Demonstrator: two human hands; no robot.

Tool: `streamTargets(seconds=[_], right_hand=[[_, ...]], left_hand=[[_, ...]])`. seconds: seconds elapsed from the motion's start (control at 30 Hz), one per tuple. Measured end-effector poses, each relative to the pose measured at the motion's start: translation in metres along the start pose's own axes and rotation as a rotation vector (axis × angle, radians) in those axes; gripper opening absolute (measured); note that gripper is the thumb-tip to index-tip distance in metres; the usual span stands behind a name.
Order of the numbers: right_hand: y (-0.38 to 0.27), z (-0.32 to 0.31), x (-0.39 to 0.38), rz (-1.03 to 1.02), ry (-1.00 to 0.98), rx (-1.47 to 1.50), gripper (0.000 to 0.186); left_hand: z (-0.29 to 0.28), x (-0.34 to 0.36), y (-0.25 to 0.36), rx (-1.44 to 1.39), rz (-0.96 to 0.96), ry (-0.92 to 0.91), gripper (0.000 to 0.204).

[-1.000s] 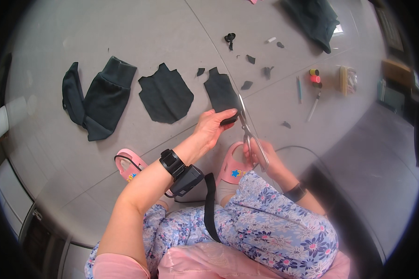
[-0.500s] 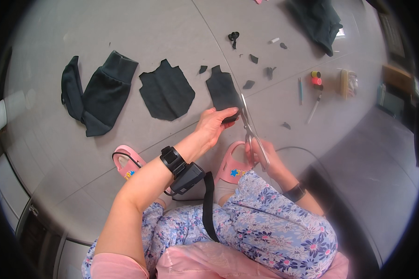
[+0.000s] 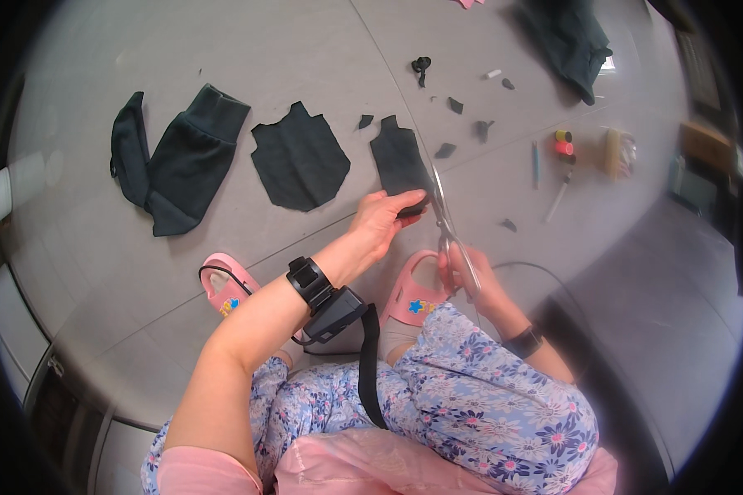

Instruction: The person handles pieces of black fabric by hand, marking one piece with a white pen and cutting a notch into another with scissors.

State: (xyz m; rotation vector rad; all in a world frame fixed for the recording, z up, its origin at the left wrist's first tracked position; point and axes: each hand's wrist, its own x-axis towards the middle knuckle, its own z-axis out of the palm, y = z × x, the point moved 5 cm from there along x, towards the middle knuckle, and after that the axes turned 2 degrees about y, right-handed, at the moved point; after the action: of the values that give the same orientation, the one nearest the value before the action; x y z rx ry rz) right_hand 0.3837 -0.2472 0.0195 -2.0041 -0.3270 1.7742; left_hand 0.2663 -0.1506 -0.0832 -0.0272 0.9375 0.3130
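Note:
My left hand (image 3: 381, 221) pinches the near end of a small dark green fabric piece (image 3: 399, 157), thumb on top and fingers beneath. My right hand (image 3: 480, 285) grips the handles of metal scissors (image 3: 447, 229). Their blades point away from me along the fabric's right edge, close to my left thumb; whether they are cutting into the cloth I cannot tell. To the left on the floor lies a wider dark fabric piece (image 3: 300, 157) with notched upper corners. Farther left is a folded dark garment part (image 3: 191, 157) with a ribbed cuff.
Dark fabric scraps (image 3: 456, 106) are scattered beyond the scissors. At right lie thread spools (image 3: 563, 148), a blue pencil (image 3: 537, 165), a white pen-like stick (image 3: 557, 200) and a small packet (image 3: 619, 154). Dark cloth (image 3: 565, 45) sits far right. Pink slippers (image 3: 409, 289) are on my feet.
Floor items have shifted slightly in the picture as the view moved. My left hand still pinches the fabric, and the scissors stay at its right edge.

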Motion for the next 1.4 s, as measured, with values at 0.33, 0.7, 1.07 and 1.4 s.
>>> streamTargets(seconds=[0.33, 0.7, 1.07, 1.4], right_hand=[[0.0000, -0.0014, 0.0017, -0.001, 0.009, -0.020, 0.047], [-0.0020, -0.0009, 0.0013, -0.024, 0.018, -0.025, 0.048], [0.0012, -0.0037, 0.0034, -0.024, 0.025, -0.094, 0.045], [0.0029, -0.0045, 0.0051, -0.079, 0.022, -0.151, 0.042]], left_hand=[[0.0011, -0.0032, 0.0025, -0.013, 0.014, 0.000, 0.028], [-0.0007, -0.0008, 0.0037, -0.060, -0.035, -0.060, 0.034], [-0.0022, 0.0004, 0.0062, -0.077, -0.056, -0.025, 0.041], [-0.0033, -0.0007, 0.0082, -0.106, -0.062, -0.028, 0.044]])
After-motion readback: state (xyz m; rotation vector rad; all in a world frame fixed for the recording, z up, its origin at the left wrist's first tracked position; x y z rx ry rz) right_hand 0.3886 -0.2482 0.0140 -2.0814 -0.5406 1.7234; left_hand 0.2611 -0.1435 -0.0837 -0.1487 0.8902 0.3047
